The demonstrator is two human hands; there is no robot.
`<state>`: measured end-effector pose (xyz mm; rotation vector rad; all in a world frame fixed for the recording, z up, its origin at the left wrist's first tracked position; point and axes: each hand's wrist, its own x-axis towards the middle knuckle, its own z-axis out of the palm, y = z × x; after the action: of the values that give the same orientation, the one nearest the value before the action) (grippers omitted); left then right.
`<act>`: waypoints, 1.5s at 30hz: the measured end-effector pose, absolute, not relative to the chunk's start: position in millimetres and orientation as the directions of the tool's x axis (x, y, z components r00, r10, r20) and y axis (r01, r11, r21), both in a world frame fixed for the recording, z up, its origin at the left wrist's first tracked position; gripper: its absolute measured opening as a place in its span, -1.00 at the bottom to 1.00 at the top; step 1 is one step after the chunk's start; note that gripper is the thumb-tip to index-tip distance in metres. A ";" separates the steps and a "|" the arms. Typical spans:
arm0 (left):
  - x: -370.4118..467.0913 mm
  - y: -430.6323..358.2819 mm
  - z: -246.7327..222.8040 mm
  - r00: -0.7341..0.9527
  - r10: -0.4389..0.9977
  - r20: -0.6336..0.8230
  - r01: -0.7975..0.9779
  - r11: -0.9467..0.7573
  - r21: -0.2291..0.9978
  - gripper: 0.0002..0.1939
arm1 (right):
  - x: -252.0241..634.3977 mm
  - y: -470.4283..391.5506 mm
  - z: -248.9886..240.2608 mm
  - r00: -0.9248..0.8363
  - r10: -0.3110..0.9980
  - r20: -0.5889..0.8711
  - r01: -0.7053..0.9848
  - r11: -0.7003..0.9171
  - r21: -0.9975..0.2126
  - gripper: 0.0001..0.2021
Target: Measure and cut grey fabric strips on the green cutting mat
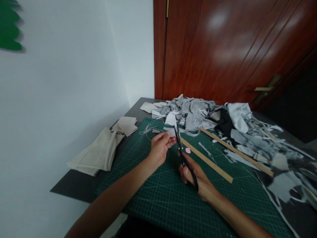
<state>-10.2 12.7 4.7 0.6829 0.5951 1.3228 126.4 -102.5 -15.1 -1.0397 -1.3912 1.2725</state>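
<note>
ok so the left hand (pixel 159 148) pinches a small grey scrap (pixel 172 133), right hand (pixel 199 177) wrapped round the black scissors (pixel 182 158), blades right by the scrap above the green mat (pixel 158 205). Heap of cloth pieces (pixel 194 110) behind looks already cut, this one seems mid-snip, can't tell how much is left

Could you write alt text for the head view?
A person's right hand holds black-handled metal scissors near what looks like a small grey fabric piece in the left hand, above a green gridded mat. Flat wooden strips and heaped grey fabric scraps lie nearby.
</note>
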 end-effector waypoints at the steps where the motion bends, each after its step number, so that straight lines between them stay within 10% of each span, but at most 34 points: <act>1: -10.0 12.7 3.9 0.154 0.988 -0.011 -0.663 0.111 0.740 -0.53 | 126.1 -102.5 -15.5 -0.196 0.975 0.101 -0.017 0.100 -0.995 -0.29; 45: -11.5 9.6 4.4 0.169 0.984 -0.064 -0.668 0.162 0.726 -0.51 | 125.3 -106.0 -21.5 -0.210 0.978 -0.007 0.030 -0.001 -1.000 -0.19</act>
<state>-11.5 9.6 4.4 0.6301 0.6164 1.2907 125.3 -106.0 -21.5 -1.1267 -1.3852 1.3523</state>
